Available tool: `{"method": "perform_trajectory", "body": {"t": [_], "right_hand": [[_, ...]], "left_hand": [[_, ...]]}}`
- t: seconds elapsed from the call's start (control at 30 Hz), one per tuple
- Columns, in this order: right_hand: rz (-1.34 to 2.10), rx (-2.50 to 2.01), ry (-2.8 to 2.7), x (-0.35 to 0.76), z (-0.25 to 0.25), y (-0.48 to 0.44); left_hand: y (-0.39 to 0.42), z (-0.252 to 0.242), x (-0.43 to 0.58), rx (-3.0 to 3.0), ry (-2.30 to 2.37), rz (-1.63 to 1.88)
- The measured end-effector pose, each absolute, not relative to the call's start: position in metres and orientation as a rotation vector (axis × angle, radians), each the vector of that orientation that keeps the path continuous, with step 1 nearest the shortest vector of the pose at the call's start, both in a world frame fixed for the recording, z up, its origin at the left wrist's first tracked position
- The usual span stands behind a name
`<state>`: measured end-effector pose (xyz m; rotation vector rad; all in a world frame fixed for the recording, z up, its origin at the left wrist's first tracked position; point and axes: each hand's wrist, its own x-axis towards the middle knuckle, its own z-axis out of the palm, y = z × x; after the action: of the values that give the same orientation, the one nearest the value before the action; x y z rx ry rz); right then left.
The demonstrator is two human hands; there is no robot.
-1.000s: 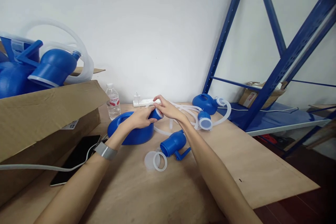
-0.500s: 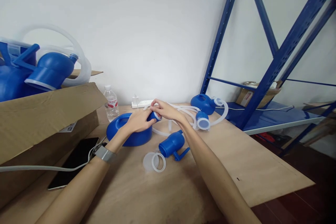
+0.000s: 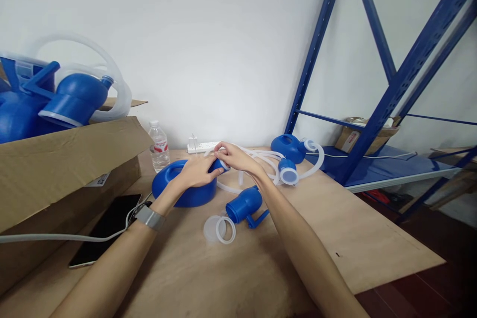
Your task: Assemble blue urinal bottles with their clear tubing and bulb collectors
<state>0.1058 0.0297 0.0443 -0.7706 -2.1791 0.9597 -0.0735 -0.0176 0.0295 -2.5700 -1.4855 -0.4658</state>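
Observation:
A blue plastic urinal bottle (image 3: 194, 196) lies on the wooden table in front of me. My left hand (image 3: 197, 171) is wrapped round its neck, the thumb toward the pale-rimmed mouth. Bent fingers of my right hand (image 3: 235, 156) press on the neck at that mouth; whether they pinch a small part there is hidden. Nearer to me lies a blue funnel-shaped cup (image 3: 244, 204) with a handle, its wide opening facing left. Beside that opening are a clear round lid (image 3: 213, 229) and a translucent ring (image 3: 225, 230), partly overlapping.
Left stands a cardboard box (image 3: 74, 164) with more blue bottles and hoses. Near it are a phone (image 3: 108, 228), a cable and a water bottle (image 3: 159, 146). A power strip (image 3: 204, 147) lies by the wall. Another blue bottle (image 3: 286, 147) with hoses sits beside the blue shelf rack (image 3: 372, 109).
Almost nothing differs. Both hands stay at the bottle's neck, and the view has shifted very slightly.

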Motion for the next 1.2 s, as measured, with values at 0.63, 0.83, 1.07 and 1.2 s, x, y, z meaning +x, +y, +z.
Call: {"method": "perform_trajectory", "body": {"t": [0.63, 0.83, 1.07, 1.2], "right_hand": [[0.981, -0.790, -2.141, 0.1033, 0.0433, 0.0278], [0.958, -0.819, -2.150, 0.1036, 0.0440, 0.0261], [0.934, -0.810, -2.166, 0.1048, 0.0426, 0.0269], [0.925, -0.819, -2.167, 0.1044, 0.0423, 0.0269]], "left_hand": [[-0.0138, 0.0285, -0.0768, -2.637, -1.511, -0.569], [-0.0127, 0.0303, -0.0790, -2.691, -1.464, -0.574], [-0.0122, 0.0319, -0.0764, -2.776, -1.473, -0.510], [-0.0124, 0.0341, -0.0758, -2.828, -1.502, -0.462]]}}
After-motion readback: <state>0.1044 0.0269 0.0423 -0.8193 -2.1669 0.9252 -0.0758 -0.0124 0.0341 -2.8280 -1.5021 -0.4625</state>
